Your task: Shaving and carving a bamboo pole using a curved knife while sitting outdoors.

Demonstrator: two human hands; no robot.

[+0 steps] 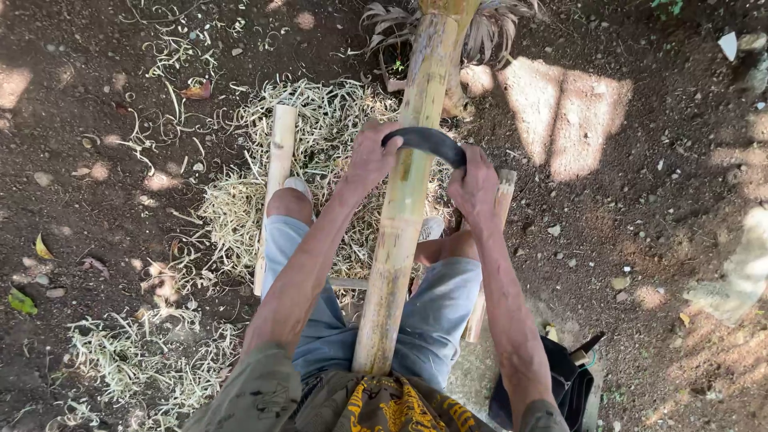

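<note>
- Thick yellow-green bamboo pole lies between the person's knees; probably stiff and heavy.
- Left hand and right hand each clench an end of a curved dark blade across it.

I look down at a long bamboo pole lying lengthwise between my knees, one end against my lap, the other reaching away toward dry palm fronds. My left hand and right hand each grip one end of a dark curved blade laid across the pole. Pale bamboo shavings cover the dirt ground around my feet. A split bamboo slat lies beside my left leg.
</note>
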